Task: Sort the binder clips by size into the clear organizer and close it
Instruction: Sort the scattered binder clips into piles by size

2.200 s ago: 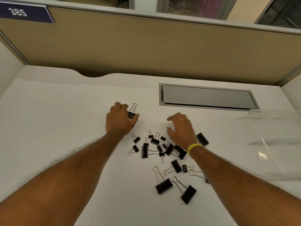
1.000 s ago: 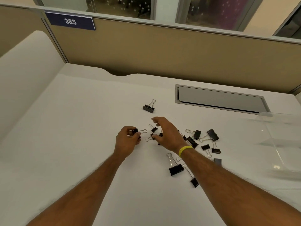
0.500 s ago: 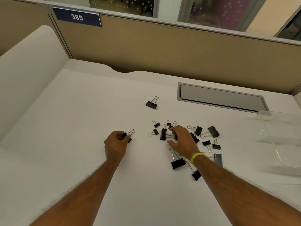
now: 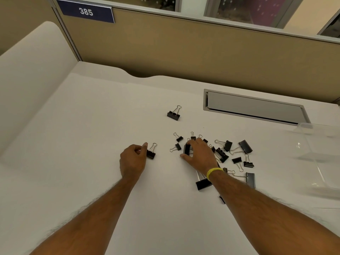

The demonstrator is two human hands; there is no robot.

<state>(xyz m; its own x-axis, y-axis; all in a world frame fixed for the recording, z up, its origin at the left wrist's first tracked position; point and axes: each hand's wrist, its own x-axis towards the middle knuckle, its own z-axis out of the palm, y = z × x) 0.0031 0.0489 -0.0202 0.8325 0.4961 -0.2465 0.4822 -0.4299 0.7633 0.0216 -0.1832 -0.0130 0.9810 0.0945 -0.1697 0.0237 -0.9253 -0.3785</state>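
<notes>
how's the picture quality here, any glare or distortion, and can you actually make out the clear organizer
Head view: warm, dim, even lighting with soft, faint shadows under the hands; wide-angle bending shows in the partition top edge; the clear organizer at the right edge is nearly invisible, marked only by small glints and its faint rim; the binder clips stay sharp against the white desk; sign 385 is readable.

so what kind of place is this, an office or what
Most likely an office cubicle: a tan partition wall carrying a numbered plate reading 385, a white desk with a built-in cable hatch, and windows above the partition.
</notes>
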